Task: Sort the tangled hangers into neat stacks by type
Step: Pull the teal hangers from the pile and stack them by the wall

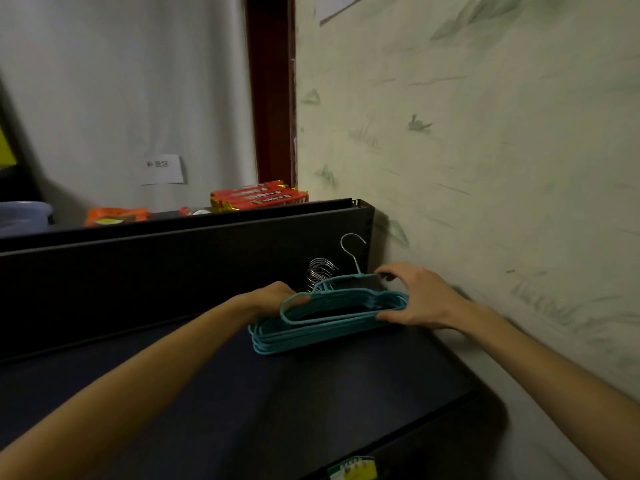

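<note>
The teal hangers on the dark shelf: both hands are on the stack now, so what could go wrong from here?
1. The top hanger sits raised and askew, its hook apart from the bunched hooks. It may catch on them when lowered.
2. The stack is fanned at its near left end. A push by the left hand or right hand could spread it further.
3. The stack is close to the wall, so the right hand has little room.

Left hand fingers hidden behind teal hangers, yellow label cut off, blurred
</note>
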`<action>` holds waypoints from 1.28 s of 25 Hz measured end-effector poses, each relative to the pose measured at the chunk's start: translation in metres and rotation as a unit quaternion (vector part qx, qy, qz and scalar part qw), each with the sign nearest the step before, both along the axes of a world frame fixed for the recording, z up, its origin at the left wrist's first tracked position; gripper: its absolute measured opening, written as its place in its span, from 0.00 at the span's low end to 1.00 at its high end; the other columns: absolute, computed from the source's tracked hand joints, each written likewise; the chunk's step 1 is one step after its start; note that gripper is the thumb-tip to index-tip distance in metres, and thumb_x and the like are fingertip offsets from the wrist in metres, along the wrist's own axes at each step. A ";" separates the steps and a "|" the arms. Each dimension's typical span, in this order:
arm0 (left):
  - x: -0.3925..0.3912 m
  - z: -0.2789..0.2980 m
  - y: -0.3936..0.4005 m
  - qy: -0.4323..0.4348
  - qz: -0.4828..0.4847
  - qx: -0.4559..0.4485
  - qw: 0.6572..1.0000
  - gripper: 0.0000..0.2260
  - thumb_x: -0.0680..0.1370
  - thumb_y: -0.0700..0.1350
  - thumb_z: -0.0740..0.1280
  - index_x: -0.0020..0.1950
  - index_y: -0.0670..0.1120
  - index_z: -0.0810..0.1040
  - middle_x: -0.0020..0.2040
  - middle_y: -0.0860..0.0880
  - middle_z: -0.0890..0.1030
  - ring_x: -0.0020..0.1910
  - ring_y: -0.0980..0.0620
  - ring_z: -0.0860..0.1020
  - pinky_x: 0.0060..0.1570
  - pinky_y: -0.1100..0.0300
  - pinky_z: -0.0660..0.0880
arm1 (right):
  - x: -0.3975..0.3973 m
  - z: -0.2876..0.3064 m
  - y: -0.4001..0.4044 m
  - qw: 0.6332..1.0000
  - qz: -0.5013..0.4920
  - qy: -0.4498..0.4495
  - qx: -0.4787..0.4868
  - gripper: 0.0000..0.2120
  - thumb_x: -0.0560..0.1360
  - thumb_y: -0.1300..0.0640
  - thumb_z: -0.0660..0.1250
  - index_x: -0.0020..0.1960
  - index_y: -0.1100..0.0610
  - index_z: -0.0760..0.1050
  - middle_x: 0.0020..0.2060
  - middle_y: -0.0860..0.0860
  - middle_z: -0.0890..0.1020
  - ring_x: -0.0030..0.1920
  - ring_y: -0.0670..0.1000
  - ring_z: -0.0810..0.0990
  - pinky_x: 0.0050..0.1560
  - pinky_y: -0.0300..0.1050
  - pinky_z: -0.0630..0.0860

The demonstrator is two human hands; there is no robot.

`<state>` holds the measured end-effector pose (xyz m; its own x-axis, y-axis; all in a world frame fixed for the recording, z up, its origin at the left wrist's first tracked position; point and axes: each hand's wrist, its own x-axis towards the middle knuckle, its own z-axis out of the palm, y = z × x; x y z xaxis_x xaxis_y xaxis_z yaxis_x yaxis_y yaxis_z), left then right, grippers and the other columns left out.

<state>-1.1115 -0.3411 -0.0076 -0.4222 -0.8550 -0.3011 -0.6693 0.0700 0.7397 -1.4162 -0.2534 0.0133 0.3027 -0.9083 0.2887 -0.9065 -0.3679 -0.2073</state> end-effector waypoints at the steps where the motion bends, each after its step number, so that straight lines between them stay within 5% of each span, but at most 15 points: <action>1: 0.001 0.001 0.001 0.046 0.032 0.043 0.998 0.21 0.81 0.56 0.66 0.54 0.37 0.84 0.47 0.45 0.85 0.45 0.51 0.82 0.47 0.57 0.80 | -0.001 -0.002 -0.003 1.000 0.011 -0.001 0.005 0.41 0.62 0.28 0.69 0.69 0.47 0.71 0.62 0.44 0.79 0.58 0.45 0.77 0.61 0.49 0.77; 4: 0.011 0.007 -0.002 0.143 0.107 0.087 0.980 0.21 0.84 0.57 0.59 0.62 0.42 0.80 0.61 0.44 0.82 0.61 0.46 0.80 0.66 0.50 0.74 | 0.009 -0.006 -0.012 0.999 0.048 -0.007 0.008 0.39 0.63 0.27 0.69 0.67 0.46 0.72 0.58 0.41 0.79 0.54 0.42 0.77 0.56 0.46 0.78; 7: 0.020 0.015 -0.001 0.117 0.076 0.080 0.987 0.25 0.82 0.63 0.56 0.63 0.47 0.80 0.62 0.48 0.81 0.63 0.48 0.78 0.69 0.49 0.70 | 0.031 -0.010 -0.024 0.997 0.074 -0.013 0.014 0.40 0.63 0.26 0.69 0.69 0.47 0.71 0.60 0.41 0.78 0.55 0.41 0.76 0.57 0.43 0.78; 9: 0.020 0.019 0.007 0.073 0.023 0.062 0.995 0.23 0.82 0.63 0.58 0.62 0.48 0.82 0.60 0.48 0.82 0.61 0.50 0.79 0.67 0.52 0.72 | 0.042 -0.015 -0.033 0.996 0.076 -0.010 0.053 0.43 0.63 0.25 0.69 0.71 0.47 0.69 0.62 0.42 0.76 0.58 0.43 0.76 0.60 0.45 0.77; 13: 0.020 0.011 0.012 -0.080 -0.087 -0.124 0.985 0.15 0.81 0.53 0.67 0.61 0.46 0.82 0.54 0.49 0.85 0.52 0.53 0.83 0.58 0.52 0.80 | 0.034 -0.025 -0.042 0.989 0.059 0.000 0.132 0.50 0.61 0.26 0.73 0.76 0.49 0.64 0.68 0.45 0.74 0.64 0.46 0.75 0.66 0.48 0.74; 17: 0.018 0.009 0.005 -0.200 -0.076 -0.170 0.962 0.14 0.77 0.54 0.72 0.53 0.45 0.85 0.44 0.49 0.85 0.40 0.53 0.83 0.43 0.57 0.82 | 0.025 -0.017 -0.046 0.987 0.068 0.027 0.140 0.44 0.64 0.34 0.77 0.73 0.50 0.68 0.65 0.47 0.78 0.61 0.47 0.77 0.63 0.46 0.76; 19: 0.012 0.013 0.004 -0.251 -0.076 -0.184 0.947 0.14 0.77 0.55 0.71 0.49 0.44 0.84 0.39 0.49 0.83 0.33 0.54 0.78 0.33 0.61 0.74 | 0.027 -0.012 -0.048 0.986 0.063 0.045 0.147 0.44 0.63 0.34 0.77 0.73 0.51 0.69 0.64 0.47 0.79 0.60 0.47 0.78 0.63 0.47 0.77; 22: 0.003 0.013 0.009 -0.296 -0.071 -0.213 0.928 0.12 0.79 0.54 0.69 0.43 0.46 0.79 0.35 0.50 0.78 0.31 0.54 0.74 0.31 0.60 0.69 | 0.026 -0.008 -0.049 0.983 0.061 0.058 0.164 0.44 0.63 0.35 0.78 0.73 0.51 0.70 0.64 0.47 0.79 0.61 0.48 0.78 0.64 0.47 0.76; 25: 0.001 0.008 0.016 -0.309 -0.059 -0.235 0.920 0.16 0.80 0.56 0.67 0.49 0.43 0.80 0.38 0.49 0.79 0.33 0.51 0.76 0.32 0.58 0.71 | 0.018 0.000 -0.051 0.971 0.037 0.004 0.238 0.43 0.66 0.30 0.72 0.73 0.51 0.68 0.66 0.48 0.76 0.62 0.50 0.76 0.64 0.46 0.74; 28: 0.013 0.011 0.019 -0.305 -0.051 -0.213 0.927 0.19 0.76 0.63 0.69 0.51 0.47 0.80 0.40 0.50 0.82 0.36 0.54 0.80 0.33 0.60 0.76 | 0.007 0.008 -0.063 0.977 -0.019 0.048 0.207 0.37 0.70 0.31 0.69 0.69 0.56 0.74 0.61 0.51 0.80 0.56 0.52 0.80 0.56 0.46 0.78; 32: 0.022 0.013 0.014 -0.314 -0.059 -0.160 0.934 0.20 0.77 0.56 0.71 0.31 0.46 0.72 0.28 0.51 0.72 0.27 0.53 0.71 0.30 0.59 0.68 | 0.010 0.000 -0.071 0.966 -0.051 0.114 0.225 0.21 0.74 0.42 0.72 0.56 0.57 0.84 0.44 0.51 0.84 0.42 0.48 0.81 0.38 0.41 0.76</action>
<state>-1.0899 -0.3270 0.0059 -0.3447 -0.9027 -0.2576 -0.9380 0.3204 0.1322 -1.4061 -0.3244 0.0137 0.2151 -0.9548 -0.2052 -0.9740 -0.1945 -0.1160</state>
